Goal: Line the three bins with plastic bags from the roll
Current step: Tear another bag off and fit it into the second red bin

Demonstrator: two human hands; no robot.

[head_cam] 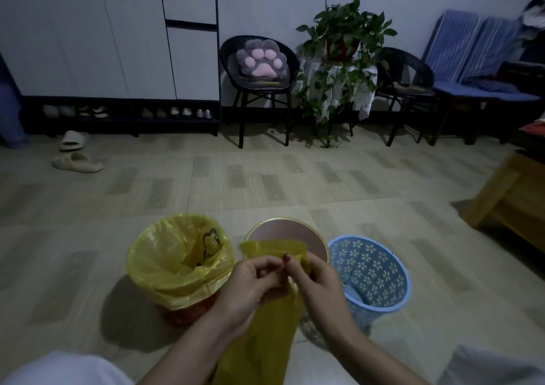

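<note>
both hands pinch top edge of flat yellow bag (262, 334), left hand (250, 287) and right hand (317, 281) touching, fingers curled on plastic. bag hangs down between forearms, just in front of pink bin (290, 231). left of pink bin: red bin (188, 311), already lined with yellow. right: blue bin (380, 269), unlined.

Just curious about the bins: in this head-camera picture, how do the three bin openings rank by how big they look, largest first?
1. The bin lined with a yellow plastic bag.
2. The blue plastic flower-pattern basket.
The pink round bin with gold rim is partly hidden by the yellow bag in the hands, so its place is unsure.
</note>
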